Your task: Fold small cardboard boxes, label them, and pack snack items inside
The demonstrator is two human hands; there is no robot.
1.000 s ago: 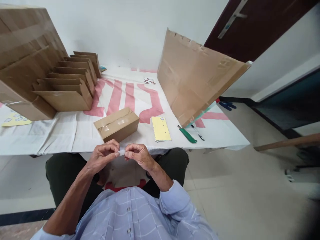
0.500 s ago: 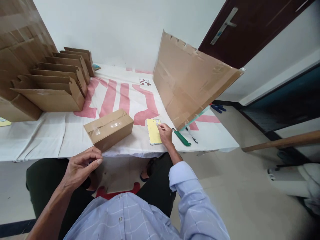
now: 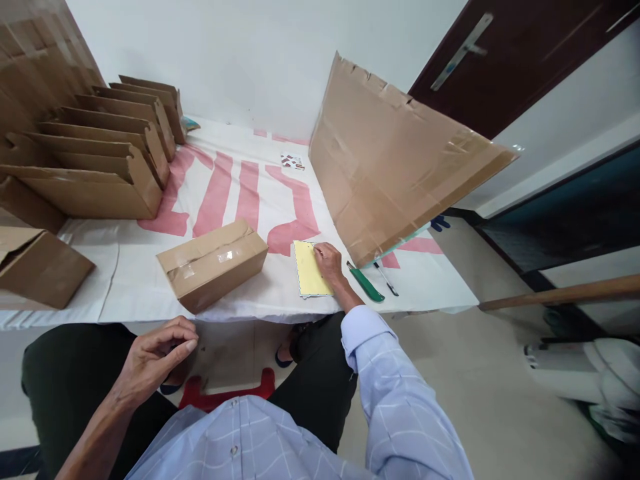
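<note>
My right hand [image 3: 329, 261] rests on a yellow sheet [image 3: 309, 269] near the table's front edge, fingertips pinched at the sheet's upper right corner. My left hand [image 3: 156, 352] hovers over my lap below the table edge, fingers curled with thumb against forefinger; whether it holds anything is hidden. A small taped cardboard box [image 3: 211, 263] lies on the table between the two hands, just left of the yellow sheet.
A green-handled knife [image 3: 365, 283] and a pen [image 3: 385, 279] lie right of the sheet. A large cardboard panel [image 3: 395, 163] leans at the right. Several open cartons [image 3: 95, 160] stand in a row at the back left; another box [image 3: 37, 267] sits at the far left.
My hands were together pinching a small white piece in front of me. The right hand has since reached out to the yellow sheet; the left has dropped towards my lap.
</note>
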